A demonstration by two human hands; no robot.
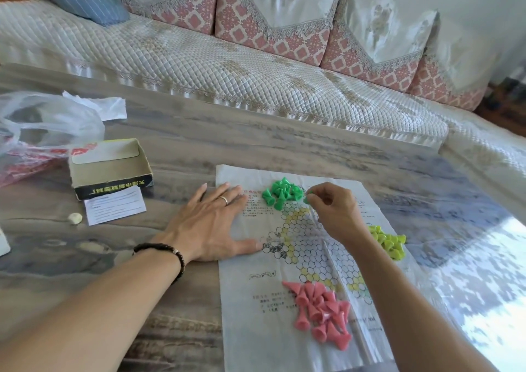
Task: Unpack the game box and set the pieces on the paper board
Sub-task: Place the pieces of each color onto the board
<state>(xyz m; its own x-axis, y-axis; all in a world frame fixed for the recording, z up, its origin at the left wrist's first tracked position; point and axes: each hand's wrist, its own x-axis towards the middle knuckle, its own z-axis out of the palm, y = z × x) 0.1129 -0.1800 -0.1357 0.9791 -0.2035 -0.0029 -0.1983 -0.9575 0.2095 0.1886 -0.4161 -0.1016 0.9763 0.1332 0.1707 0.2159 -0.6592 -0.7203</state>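
Green plastic cone-shaped pieces (280, 191) are heaped on the far part of the thin white paper board printed with a star of small circles (310, 257), which is spread on the grey marbled surface (185, 300) towards its near right. One green piece (308, 198) is pinched between thumb and fingertips of the right hand (334, 215), so this grip is closed on it; how the piece is turned cannot be told, since most of it is hidden. The heap lies just to the left of that grip, almost touching it, and the printed circles of the star's far point (296, 211) lie just nearer than the grip, below it. The coming move is judged to turn on this: the held piece has only to be brought a little towards the near edge and stood base down on a circle.

The left hand (212, 223) is laid flat with fingers straight on the board's left edge, holding nothing and pressing the paper down. The right hand is plainly nearer the green heap. A pile of yellow-green cones (388, 242) lies by the board's right edge, and pink cones (321, 312) towards its near edge. The open cardboard game box (109, 169) sits well apart, near the surface's left edge.
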